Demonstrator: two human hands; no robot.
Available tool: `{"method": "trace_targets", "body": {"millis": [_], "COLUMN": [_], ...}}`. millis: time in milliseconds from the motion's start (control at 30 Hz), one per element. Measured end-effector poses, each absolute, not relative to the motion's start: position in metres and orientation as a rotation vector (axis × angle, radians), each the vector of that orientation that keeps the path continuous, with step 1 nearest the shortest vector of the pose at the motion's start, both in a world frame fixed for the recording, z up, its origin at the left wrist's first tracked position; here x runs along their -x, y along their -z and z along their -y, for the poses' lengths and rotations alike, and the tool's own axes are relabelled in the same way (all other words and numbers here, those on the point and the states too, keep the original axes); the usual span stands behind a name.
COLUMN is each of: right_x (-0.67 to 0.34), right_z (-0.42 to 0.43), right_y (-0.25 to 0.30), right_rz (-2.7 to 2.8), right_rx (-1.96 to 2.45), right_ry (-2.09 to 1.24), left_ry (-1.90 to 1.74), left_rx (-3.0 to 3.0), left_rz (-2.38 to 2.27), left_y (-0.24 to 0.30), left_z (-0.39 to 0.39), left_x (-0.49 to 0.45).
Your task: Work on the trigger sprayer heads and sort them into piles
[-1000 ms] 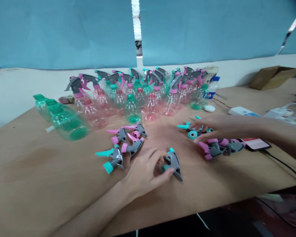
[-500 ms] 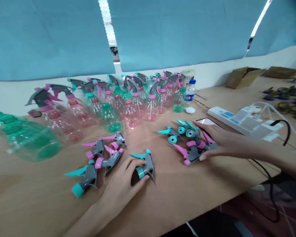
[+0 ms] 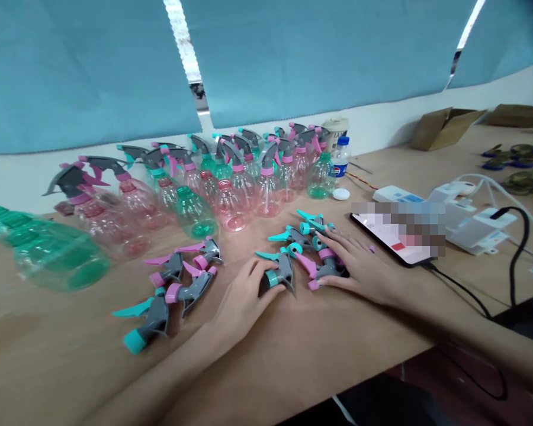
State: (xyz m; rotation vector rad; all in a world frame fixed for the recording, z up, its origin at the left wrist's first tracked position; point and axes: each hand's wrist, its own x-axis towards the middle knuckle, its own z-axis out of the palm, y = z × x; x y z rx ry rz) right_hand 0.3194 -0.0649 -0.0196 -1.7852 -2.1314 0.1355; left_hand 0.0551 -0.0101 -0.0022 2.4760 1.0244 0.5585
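Note:
My left hand (image 3: 244, 299) has its thumb and fingers closed around the teal collar of a grey spray trigger head (image 3: 285, 270), low over the table. My right hand (image 3: 359, 266) curls over a cluster of trigger heads, its thumb and fingers around a pink-and-grey trigger head (image 3: 326, 267) that it partly hides. Teal trigger heads (image 3: 288, 235) lie in the same cluster, close to the left hand's one. To the left lie several loose trigger heads, among them a teal one (image 3: 153, 319) and a pink one (image 3: 193, 290).
Spray bottles stand in rows at the back, some with heads, some uncapped, like a green bottle (image 3: 196, 216). Green bottles (image 3: 53, 254) lie at left. On the right are a phone (image 3: 391, 236), a power strip (image 3: 475, 231), cables and a cardboard box (image 3: 444, 129).
My left hand has carried the teal trigger head right, up to the cluster. My right hand has moved left, shifting the cluster left and uncovering the phone.

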Motion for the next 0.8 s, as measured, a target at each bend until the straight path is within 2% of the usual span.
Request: {"method": "trace_targets", "body": {"millis": [333,633,700,800], "right_x": [-0.327,-0.331,-0.311,-0.266], "right_z": [0.050,0.024,0.016,0.007], "right_y": [0.016,-0.062,-0.066,-0.049], "right_rz": [2.059,1.499,1.572,1.963], "right_rx": [1.578,1.485,1.406,1.206], "right_ry": [-0.231,-0.156,-0.240,-0.457], "left_ry": [-0.568,-0.530,-0.507,-0.564], "left_rx": [-2.493,-2.586,-2.597,-2.586], "left_rz": [-1.052,-1.094,-1.077,-1.074], "left_y": [0.000,-0.003,-0.004,-0.002], "left_z": [0.009,0.002,0.002,0.001], "left_x": [-0.056,-0.039,-0.038,-0.036]}}
